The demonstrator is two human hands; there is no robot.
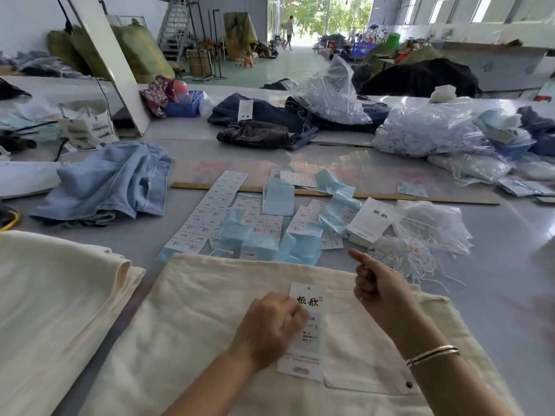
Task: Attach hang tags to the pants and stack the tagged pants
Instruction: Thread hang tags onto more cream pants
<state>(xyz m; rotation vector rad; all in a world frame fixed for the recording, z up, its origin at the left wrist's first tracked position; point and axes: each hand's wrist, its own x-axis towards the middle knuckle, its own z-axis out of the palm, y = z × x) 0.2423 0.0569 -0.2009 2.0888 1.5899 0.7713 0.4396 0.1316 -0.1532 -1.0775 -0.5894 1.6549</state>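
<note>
Cream pants (186, 319) lie flat on the grey table in front of me. A white hang tag (309, 298) with black characters rests on them beside the back pocket. My left hand (270, 328) has its fingers curled on the tag's left edge and covers part of it. My right hand (378, 286) hovers just right of the tag with curled fingers and the thumb sticking up; nothing is visible in it. A stack of folded cream pants (54, 283) sits at the left.
Sticker sheets and blue backing papers (255, 223) are spread beyond the pants. A pile of blank white tags (371, 220) and a bag of white strings (420, 235) lie at right. Light blue jeans (111, 181) lie at left, dark jeans (264, 127) farther back.
</note>
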